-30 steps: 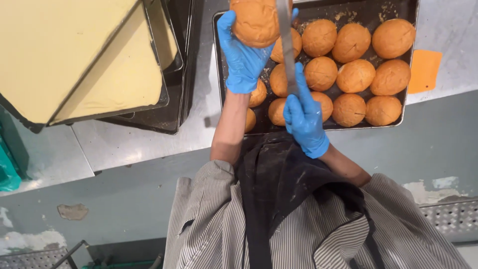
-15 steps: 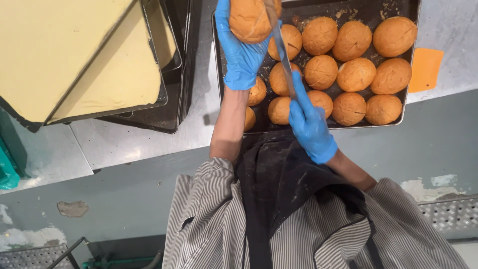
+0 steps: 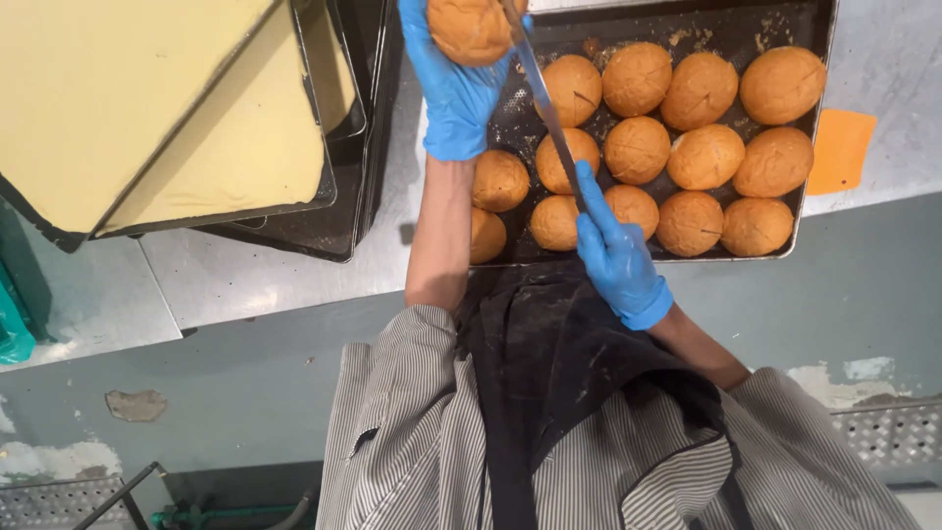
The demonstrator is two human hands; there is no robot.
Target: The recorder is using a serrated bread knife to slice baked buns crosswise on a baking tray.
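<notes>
My left hand (image 3: 454, 93), in a blue glove, is raised over the left end of a dark baking tray (image 3: 518, 110) and grips a round golden bun (image 3: 469, 27). The gloved right hand (image 3: 615, 253) holds a long knife (image 3: 546, 108) by the handle, forefinger along the blade. The blade slants up and left, and its far end meets the right side of the held bun at the top edge of the view. Several more golden buns (image 3: 705, 157) lie in rows on the tray, some with cross cuts on top.
At the left, stacked dark trays (image 3: 345, 211) hold pale yellow sheets (image 3: 147, 108). All stand on a steel table (image 3: 245, 280). An orange flat piece (image 3: 842, 152) lies right of the bun tray. A teal object (image 3: 12, 329) shows at the left edge.
The knife has tilted from nearly straight up to slanting left, against the bun. My left hand with the bun has shifted slightly left and up; the right hand has dropped a little.
</notes>
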